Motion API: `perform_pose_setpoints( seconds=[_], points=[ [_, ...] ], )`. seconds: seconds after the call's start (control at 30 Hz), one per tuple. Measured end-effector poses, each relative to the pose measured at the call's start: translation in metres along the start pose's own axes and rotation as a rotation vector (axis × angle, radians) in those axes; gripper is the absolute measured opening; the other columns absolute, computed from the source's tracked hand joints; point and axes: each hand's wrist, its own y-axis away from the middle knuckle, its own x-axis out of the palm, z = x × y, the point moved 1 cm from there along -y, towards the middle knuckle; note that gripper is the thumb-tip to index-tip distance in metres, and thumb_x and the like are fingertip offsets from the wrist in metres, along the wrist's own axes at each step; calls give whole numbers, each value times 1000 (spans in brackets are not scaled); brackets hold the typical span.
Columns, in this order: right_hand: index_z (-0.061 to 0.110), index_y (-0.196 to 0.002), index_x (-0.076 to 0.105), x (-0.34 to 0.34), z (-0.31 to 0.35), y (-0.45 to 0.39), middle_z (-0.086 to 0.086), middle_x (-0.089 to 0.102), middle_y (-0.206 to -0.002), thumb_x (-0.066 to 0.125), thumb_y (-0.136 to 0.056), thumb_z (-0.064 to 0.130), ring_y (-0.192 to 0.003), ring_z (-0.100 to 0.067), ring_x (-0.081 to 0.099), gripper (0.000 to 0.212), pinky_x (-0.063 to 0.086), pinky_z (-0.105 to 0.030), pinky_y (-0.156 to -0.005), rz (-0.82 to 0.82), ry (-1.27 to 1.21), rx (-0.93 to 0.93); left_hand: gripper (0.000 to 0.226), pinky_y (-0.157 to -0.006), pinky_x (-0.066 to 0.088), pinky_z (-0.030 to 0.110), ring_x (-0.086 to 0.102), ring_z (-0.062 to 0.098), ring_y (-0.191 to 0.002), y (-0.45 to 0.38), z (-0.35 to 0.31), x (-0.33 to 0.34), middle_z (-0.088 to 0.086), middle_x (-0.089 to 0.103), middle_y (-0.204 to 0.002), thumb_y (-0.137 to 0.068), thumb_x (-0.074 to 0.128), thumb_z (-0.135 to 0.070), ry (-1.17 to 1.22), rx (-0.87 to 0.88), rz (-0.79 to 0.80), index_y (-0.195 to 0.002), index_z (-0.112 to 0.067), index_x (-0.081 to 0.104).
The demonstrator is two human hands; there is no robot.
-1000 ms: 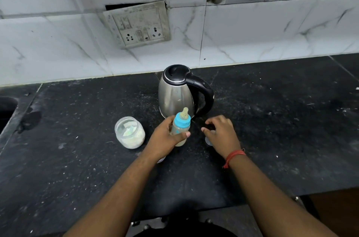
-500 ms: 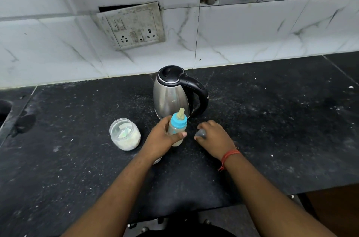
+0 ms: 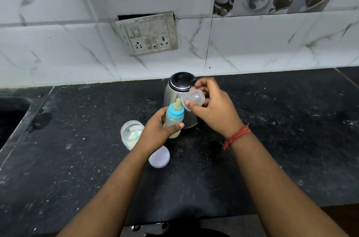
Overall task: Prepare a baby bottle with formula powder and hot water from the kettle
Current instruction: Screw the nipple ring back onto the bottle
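Both hands grip: left (image 3: 155,131) the milky bottle (image 3: 173,120), right (image 3: 211,106) its clear cap (image 3: 193,98).

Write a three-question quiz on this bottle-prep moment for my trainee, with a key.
1. True or false: the clear dome cap already sits over the teat.
2. Which hand grips the baby bottle? A) left hand B) right hand C) neither
3. Fill in: the round white lid lies flat on the black ___, beside the open powder jar.

Key:
1. False: the right hand pinches the cap just above and to the right of the teat, in front of the kettle.
2. A
3. countertop
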Motion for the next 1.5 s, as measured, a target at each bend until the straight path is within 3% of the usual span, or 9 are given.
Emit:
perform_pose_setpoints(
  seconds=[0.1,0.27,0.37,0.5,0.67,0.87,1.07,1.23,1.5],
  points=[
    [21,-114,52,2,15,-16,4,66,-111,81,-79,32,-97,-14,65,47,57,-39,-85,104,82,-78,48,-96,56,34,69,10,-108,-1,-6,-3,-12,74,-114,-83,87,-27,-19,31,13,-126,-32,64],
    [22,-117,62,10,26,-32,5,60,-115,80,-80,32,-103,-12,57,43,50,-34,-91,223,255,-196,43,-86,52,25,69,4,-100,2,-19,-7,-13,75,-108,-84,86,-26,-28,70,8,-122,-32,67],
    [22,-125,64,15,26,-34,3,60,-122,79,-82,30,-111,-15,57,46,49,-35,-96,252,277,-217,43,-94,57,38,71,11,-105,2,-23,-11,-10,76,-111,-83,86,-31,-6,83,10,-122,-35,68],
    [25,-125,64,19,26,-33,7,61,-122,77,-83,29,-111,-11,57,44,49,-35,-98,223,230,-203,43,-97,58,50,72,18,-106,2,-27,-16,-7,76,-110,-78,84,-39,30,81,-9,-119,-38,69],
    [25,-126,64,27,24,-28,10,61,-122,76,-85,26,-112,-5,57,43,52,-32,-97,173,112,-181,38,-93,59,41,73,15,-102,3,-29,-19,-3,77,-109,-87,83,-23,76,76,-8,-122,-28,69],
    [29,-130,64,26,16,-22,12,61,-127,76,-88,23,-110,-5,62,43,55,-31,-95,114,-19,-125,32,-86,59,36,73,12,-95,3,-38,-15,-5,77,-102,-87,83,-25,40,72,-10,-117,-27,71],
    [27,-132,63,21,17,-21,11,61,-126,74,-90,19,-112,-6,62,44,54,-24,-93,50,-76,-126,32,-89,60,49,73,18,-95,-3,-48,-11,-5,77,-101,-86,84,-34,-25,99,-44,-115,-28,71],
    [24,-134,63,21,17,-18,11,59,-123,72,-92,15,-111,-6,62,44,50,-11,-88,-1,-141,-108,33,-88,61,48,74,15,-91,-6,-54,-6,-7,77,-98,-85,85,-32,-29,95,-52,-115,-27,71],
    [22,-135,62,21,14,-12,13,58,-123,71,-93,13,-114,-7,62,45,50,-9,-89,-42,-194,-88,32,-86,62,47,73,13,-90,-6,-58,-2,-7,77,-97,-85,84,-31,-43,92,-40,-114,-26,71]
  ],
)
